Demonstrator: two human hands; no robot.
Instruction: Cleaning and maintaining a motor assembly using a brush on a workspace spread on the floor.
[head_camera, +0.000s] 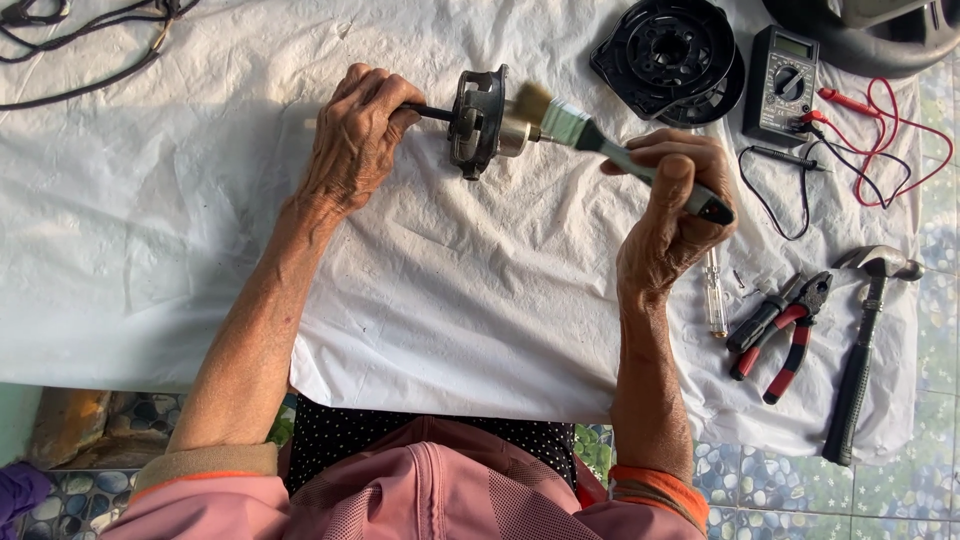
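My left hand (357, 135) grips the dark shaft of a small motor part (482, 122), a black round housing with a silvery metal core, held above the white sheet (200, 200). My right hand (672, 210) holds a paintbrush (600, 140) by its grey handle. The pale bristles touch the top of the metal core. Both hands hover over the middle of the sheet.
At the back right lie a black round fan cover (668, 55) and a dark multimeter (781, 82) with red and black leads (880, 140). Right of my hand lie a clear-handled screwdriver (715, 295), red-handled pliers (785, 330) and a hammer (862, 340). Black cables (90, 25) lie far left.
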